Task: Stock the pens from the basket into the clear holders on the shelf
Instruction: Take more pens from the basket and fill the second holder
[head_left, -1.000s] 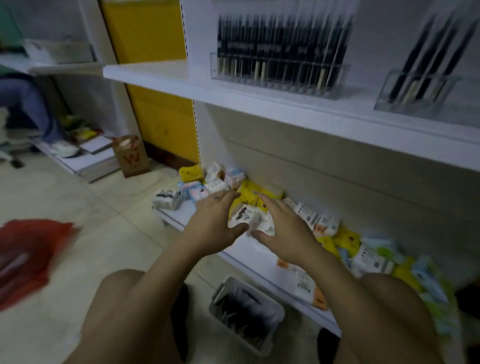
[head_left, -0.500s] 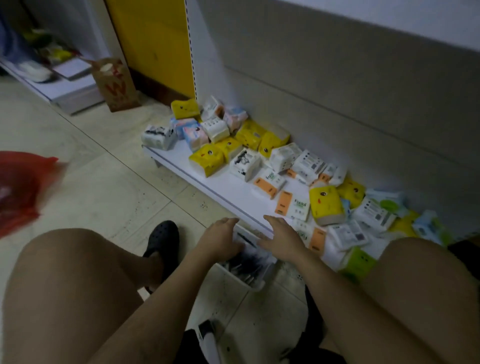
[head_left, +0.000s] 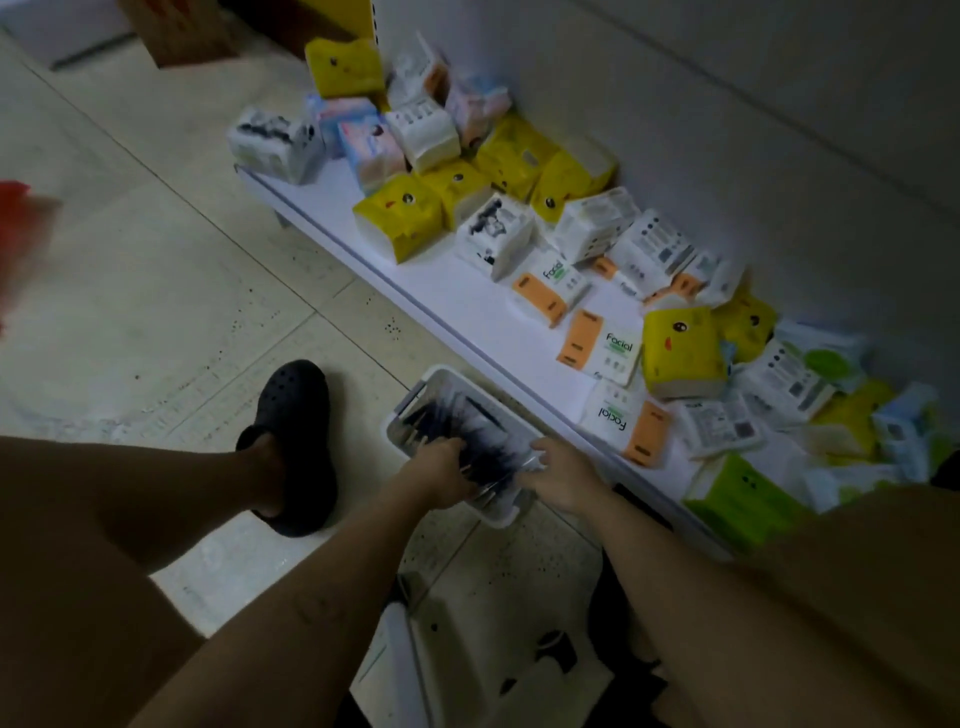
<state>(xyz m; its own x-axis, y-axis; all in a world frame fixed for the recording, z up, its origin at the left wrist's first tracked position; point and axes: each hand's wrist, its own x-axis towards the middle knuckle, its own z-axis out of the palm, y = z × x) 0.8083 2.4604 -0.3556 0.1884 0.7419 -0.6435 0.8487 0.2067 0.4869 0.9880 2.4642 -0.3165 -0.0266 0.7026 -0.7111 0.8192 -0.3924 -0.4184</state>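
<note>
Both grips are in the white plastic basket (head_left: 415, 388): left hand (head_left: 441, 474) curled round dark slim pens (head_left: 470, 422) lying lengthwise, right hand (head_left: 563, 480) touching them, closure unclear.

- pens (head_left: 467, 421): dark, blue-black
- basket (head_left: 501, 514): white
- yellow tissue pack (head_left: 683, 353): small dark eye, orange beak
- white tissue pack (head_left: 597, 343): orange band, green-and-black lettering
- green tissue pack (head_left: 737, 493): lime
- shoe (head_left: 296, 431): black, dotted with holes
- floor (head_left: 156, 312): cream tiles, dark speckles
- shelf (head_left: 467, 306): white
</note>
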